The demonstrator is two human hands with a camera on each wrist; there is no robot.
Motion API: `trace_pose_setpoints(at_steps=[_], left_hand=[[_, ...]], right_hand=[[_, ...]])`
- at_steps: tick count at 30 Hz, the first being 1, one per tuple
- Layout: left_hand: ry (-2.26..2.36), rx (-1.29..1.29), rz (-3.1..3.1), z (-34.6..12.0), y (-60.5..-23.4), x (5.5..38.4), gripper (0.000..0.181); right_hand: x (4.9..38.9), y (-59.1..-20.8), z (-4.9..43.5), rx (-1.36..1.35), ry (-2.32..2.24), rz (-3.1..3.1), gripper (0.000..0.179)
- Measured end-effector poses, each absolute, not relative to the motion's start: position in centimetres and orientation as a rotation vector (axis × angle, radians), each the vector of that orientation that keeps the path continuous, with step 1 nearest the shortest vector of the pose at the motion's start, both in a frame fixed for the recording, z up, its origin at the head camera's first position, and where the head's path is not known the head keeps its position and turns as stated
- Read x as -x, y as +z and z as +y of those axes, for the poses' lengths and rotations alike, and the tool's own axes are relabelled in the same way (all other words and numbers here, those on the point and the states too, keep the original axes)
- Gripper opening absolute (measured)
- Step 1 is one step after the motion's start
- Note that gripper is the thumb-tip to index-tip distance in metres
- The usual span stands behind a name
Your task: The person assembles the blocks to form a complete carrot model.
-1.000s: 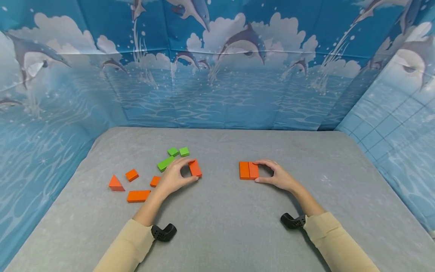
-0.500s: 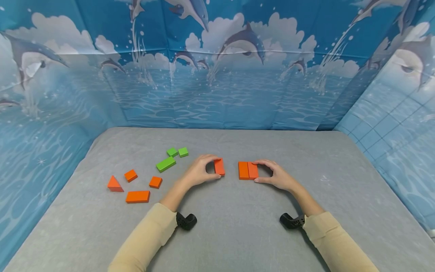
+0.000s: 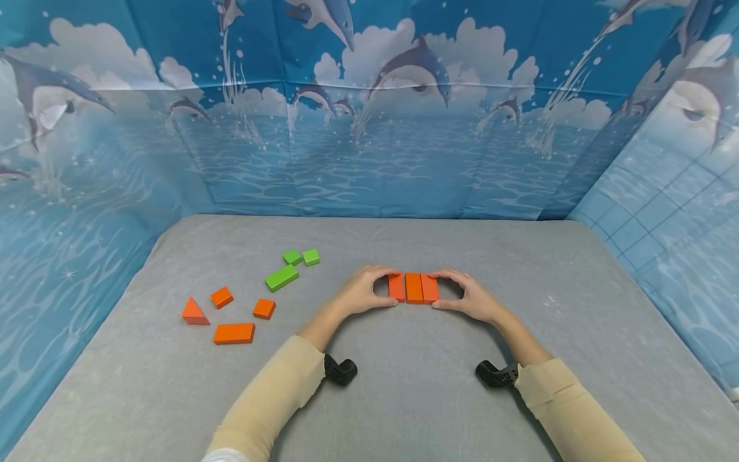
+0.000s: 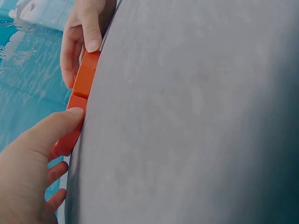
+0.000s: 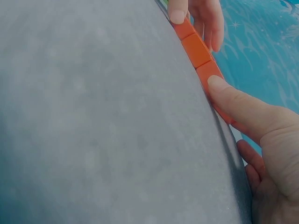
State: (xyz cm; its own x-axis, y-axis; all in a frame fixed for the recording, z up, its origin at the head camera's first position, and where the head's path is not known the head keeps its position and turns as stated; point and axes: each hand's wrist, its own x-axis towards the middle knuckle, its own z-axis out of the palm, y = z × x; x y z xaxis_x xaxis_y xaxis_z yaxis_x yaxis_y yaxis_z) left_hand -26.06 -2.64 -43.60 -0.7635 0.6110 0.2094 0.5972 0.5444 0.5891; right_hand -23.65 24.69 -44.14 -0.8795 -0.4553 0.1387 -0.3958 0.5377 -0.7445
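Three orange blocks stand side by side in a row on the grey table. My left hand pinches the left block between thumb and fingers at its near and far ends. Beside it, across a very thin gap in the head view, is the middle block, which neither hand grips. The right block lies against the middle one, and my right hand pinches it by its two ends. In the left wrist view my left thumb presses on the near face of the left block.
To the left lie an orange triangular block, a flat orange rectangular block and two small orange blocks. Behind them are a green rectangular block and two small green blocks. A dolphin-print curtain borders the table.
My left hand has carried its orange block rightward, from near the green blocks to the left side of the middle block. My right hand has stayed in place on the right block.
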Motion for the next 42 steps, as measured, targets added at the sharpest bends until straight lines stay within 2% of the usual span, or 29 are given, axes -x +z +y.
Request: trace_pose_setpoints(at_steps=[14, 17, 22, 29, 34, 42], left_hand=[[1.110, -1.030, 2.704, -2.3, -44.2, 26.0, 0.055], [1.117, -1.031, 2.699, -2.4, -44.2, 25.9, 0.056], [1.111, -1.024, 2.690, -2.4, -44.3, 25.9, 0.057], [1.160, -1.043, 2.646, -2.7, -44.5, 25.9, 0.064], [1.317, -1.042, 2.548, -4.0, -43.8, 25.6, 0.070], [1.419, -0.961, 2.606, -8.6, -41.9, 24.4, 0.066]], right_hand=[[23.5, -44.0, 24.8, 0.688, -1.268, 2.689, 0.057], [22.7, -42.7, 24.1, 0.652, -1.276, 2.677, 0.051], [23.0, -43.1, 24.2, 0.662, -1.335, 2.663, 0.039], [23.6, -44.0, 24.2, 0.703, -1.359, 2.700, 0.038], [23.6, -44.0, 24.1, 0.700, -1.356, 2.698, 0.040], [23.6, -43.9, 24.2, 0.720, -1.403, 2.661, 0.041]])
